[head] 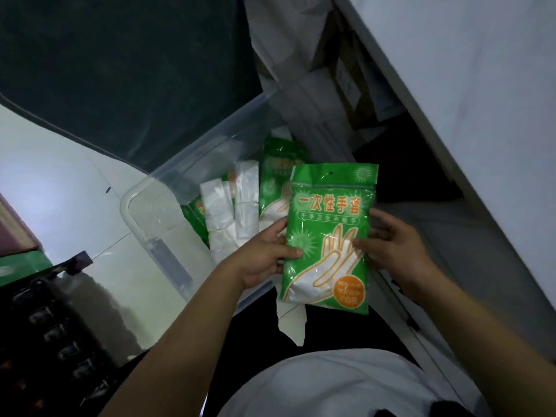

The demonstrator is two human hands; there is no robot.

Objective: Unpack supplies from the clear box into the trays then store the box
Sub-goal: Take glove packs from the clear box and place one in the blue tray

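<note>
Pale floor tiles spread beneath the clear box (141, 206), which sits open below the person. Both hands hold one green glove packet (329, 236) just above the box's near edge: the left hand (264, 254) pinches its left side, thumb on the front, and the right hand (394, 245) grips the right side likewise. This looks like the unpacking step, with one packet lifted out. Next it must be carried to a tray, though none is clearly in view. More green packets (272, 179) and white folded bags (231, 212) remain inside. A white cabinet (469, 85) crowds the right.
</note>
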